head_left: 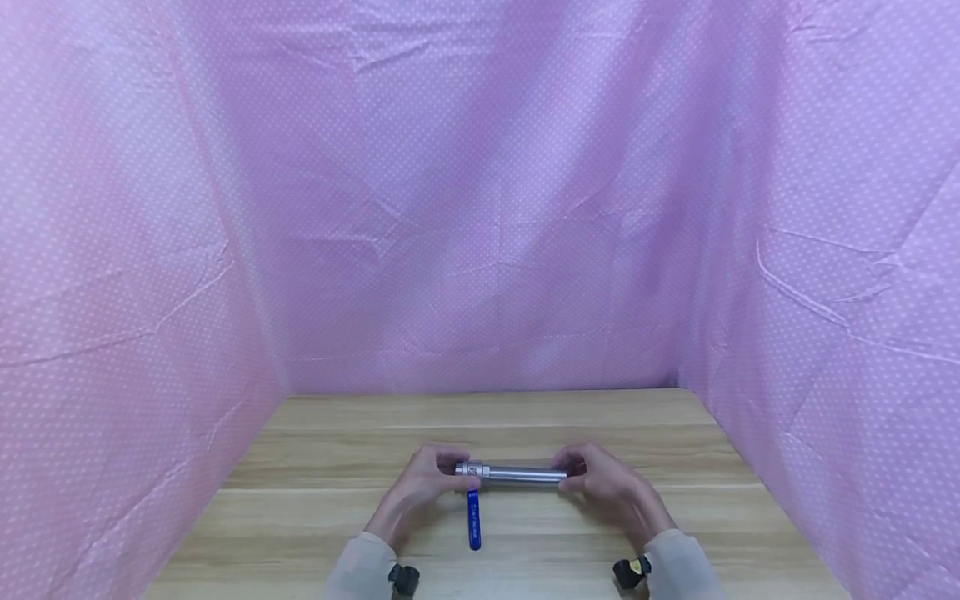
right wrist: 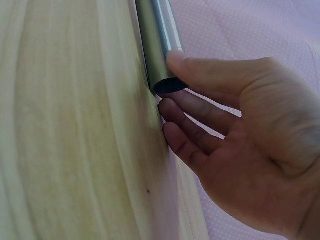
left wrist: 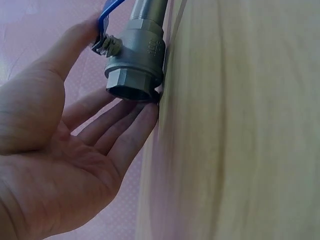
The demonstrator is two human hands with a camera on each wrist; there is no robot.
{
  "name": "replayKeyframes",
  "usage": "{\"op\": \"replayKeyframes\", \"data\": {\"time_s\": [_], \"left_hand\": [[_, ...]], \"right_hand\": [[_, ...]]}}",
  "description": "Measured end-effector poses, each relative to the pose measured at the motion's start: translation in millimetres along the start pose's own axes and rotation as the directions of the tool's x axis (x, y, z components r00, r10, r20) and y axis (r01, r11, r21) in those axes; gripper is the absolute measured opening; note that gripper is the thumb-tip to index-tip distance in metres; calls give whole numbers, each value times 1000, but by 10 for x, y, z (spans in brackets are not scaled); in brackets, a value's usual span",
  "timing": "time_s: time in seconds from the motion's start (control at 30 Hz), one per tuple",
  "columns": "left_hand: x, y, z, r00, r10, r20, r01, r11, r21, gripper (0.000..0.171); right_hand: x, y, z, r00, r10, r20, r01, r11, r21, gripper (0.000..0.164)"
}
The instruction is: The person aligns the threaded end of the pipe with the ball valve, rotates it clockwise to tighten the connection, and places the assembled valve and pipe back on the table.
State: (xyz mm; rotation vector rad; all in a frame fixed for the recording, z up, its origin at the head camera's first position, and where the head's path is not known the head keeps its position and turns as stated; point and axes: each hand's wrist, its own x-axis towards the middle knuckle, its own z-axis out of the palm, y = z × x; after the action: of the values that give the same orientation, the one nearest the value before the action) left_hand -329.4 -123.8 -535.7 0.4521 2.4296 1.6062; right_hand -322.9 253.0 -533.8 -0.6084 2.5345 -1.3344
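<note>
A metal ball valve (head_left: 471, 470) with a blue lever handle (head_left: 474, 522) lies on the table, joined to a straight steel pipe (head_left: 525, 475) that runs to the right. My left hand (head_left: 426, 479) holds the valve between thumb and fingers. The left wrist view shows the valve's open hexagonal end (left wrist: 131, 82) facing the palm, with the thumb by the lever's stem. At the pipe's far end, my right hand (head_left: 603, 482) pinches the tube, its thumb on top. In the right wrist view the pipe's hollow end (right wrist: 169, 85) points toward the palm.
The wooden table (head_left: 337, 425) extends around both hands. Pink dotted cloth (head_left: 480, 250) hangs behind it and along both sides. A small black device (head_left: 405, 578) sits at the left wrist, another (head_left: 632, 572) at the right wrist.
</note>
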Motion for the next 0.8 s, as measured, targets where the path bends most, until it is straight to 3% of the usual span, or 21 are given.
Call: {"op": "replayKeyframes", "data": {"time_s": [0.23,0.37,0.47,0.63,0.8], "left_hand": [[-4,9,-23,998,25,51,-24,1000,-12,82],[4,22,-7,999,28,41,-27,999,-28,92],[1,38,5,1000,24,2,-24,999,-24,95],[-12,118,21,992,48,-117,-42,997,60,89],[-14,225,8,972,144,-184,-114,980,162,86]], "right_hand": [[-13,-25,-10,1000,23,16,-24,998,65,47],[-42,-34,-34,1000,24,4,-25,999,37,61],[-51,-39,-49,1000,6,-19,-6,1000,2,67],[-45,-92,-71,998,-8,-63,5,999,-41,71],[-33,-185,-104,989,-19,-144,1,992,-123,77]]}}
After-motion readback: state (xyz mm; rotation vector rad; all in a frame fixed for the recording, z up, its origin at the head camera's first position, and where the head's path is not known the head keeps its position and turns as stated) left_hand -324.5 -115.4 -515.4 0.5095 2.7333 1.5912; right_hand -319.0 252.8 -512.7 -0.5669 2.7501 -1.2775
